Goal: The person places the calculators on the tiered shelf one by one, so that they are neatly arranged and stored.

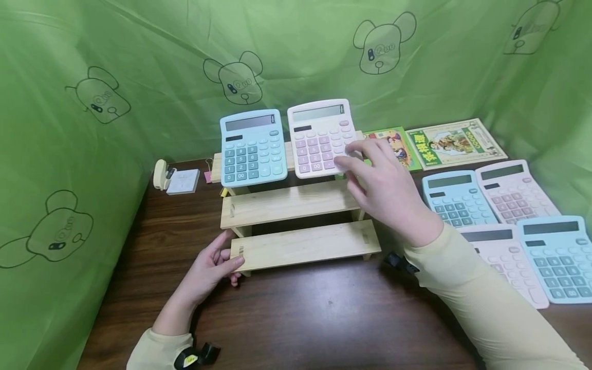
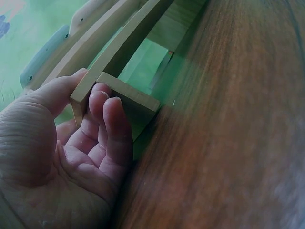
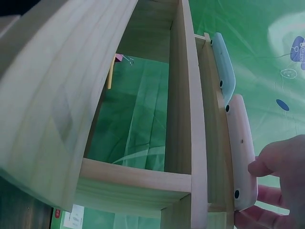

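Observation:
A stepped wooden stand [image 1: 291, 204] with three tiers stands on the table. My left hand [image 1: 210, 270] grips the left end of its lowest step [image 1: 305, 247], thumb on top and fingers underneath. On the top tier, a pink calculator [image 1: 321, 139] leans back beside a blue calculator [image 1: 253, 146]. My right hand [image 1: 386, 187] holds the pink one at its lower right corner. In the right wrist view, the right thumb [image 3: 259, 168] presses the pink calculator's edge [image 3: 242, 148], and other fingers lie at its right end.
More calculators lie at the right, blue [image 1: 557, 257] and pink [image 1: 515, 198] ones. Two picture books [image 1: 455, 144] lie behind them. At the back left are a cream stapler-like item [image 1: 161, 174] and a white notepad [image 1: 183, 182]. Green fabric [image 1: 296, 46] encloses the table [image 1: 324, 318].

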A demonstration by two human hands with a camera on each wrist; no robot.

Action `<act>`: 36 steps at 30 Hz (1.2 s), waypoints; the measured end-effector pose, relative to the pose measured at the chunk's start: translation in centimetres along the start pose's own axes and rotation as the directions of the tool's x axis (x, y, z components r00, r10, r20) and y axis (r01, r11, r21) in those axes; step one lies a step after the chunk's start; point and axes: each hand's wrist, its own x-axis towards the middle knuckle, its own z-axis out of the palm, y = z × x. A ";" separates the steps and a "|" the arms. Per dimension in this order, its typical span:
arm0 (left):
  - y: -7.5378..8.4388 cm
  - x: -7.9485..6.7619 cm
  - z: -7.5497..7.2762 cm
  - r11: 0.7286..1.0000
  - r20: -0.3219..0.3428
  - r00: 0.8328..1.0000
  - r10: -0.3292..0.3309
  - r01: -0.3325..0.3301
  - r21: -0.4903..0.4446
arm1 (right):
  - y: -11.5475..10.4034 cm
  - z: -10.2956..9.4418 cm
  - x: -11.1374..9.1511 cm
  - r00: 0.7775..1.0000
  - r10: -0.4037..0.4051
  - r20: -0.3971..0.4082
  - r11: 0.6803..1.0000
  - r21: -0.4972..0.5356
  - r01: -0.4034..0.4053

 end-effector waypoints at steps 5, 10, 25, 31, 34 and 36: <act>0.0 0.0 0.0 1.000 0.005 1.000 0.004 -0.004 0.006 | 0.0 0.0 0.0 1.000 -0.025 -0.004 1.000 -0.014 0.025; 0.1 0.0 0.0 1.000 0.003 1.000 -0.001 0.001 0.014 | -0.2 -0.1 0.0 1.000 -0.019 0.020 1.000 -0.022 0.019; 0.1 -0.1 -0.1 1.000 0.009 1.000 -0.005 0.004 0.021 | -0.2 0.0 -0.1 0.994 -0.030 0.106 0.998 -0.056 0.036; 0.1 -0.1 -0.1 1.000 0.009 1.000 -0.005 0.005 0.016 | -0.1 0.0 -0.1 0.993 -0.035 0.112 0.999 -0.035 0.039; 0.1 -0.1 -0.1 1.000 0.007 1.000 -0.006 0.006 0.018 | -0.2 0.1 -0.1 0.992 -0.041 0.120 0.999 -0.011 0.042; 0.1 -0.1 -0.1 1.000 0.008 1.000 -0.005 0.005 0.019 | -0.1 -0.1 -0.1 0.993 -0.034 0.117 0.999 0.005 0.034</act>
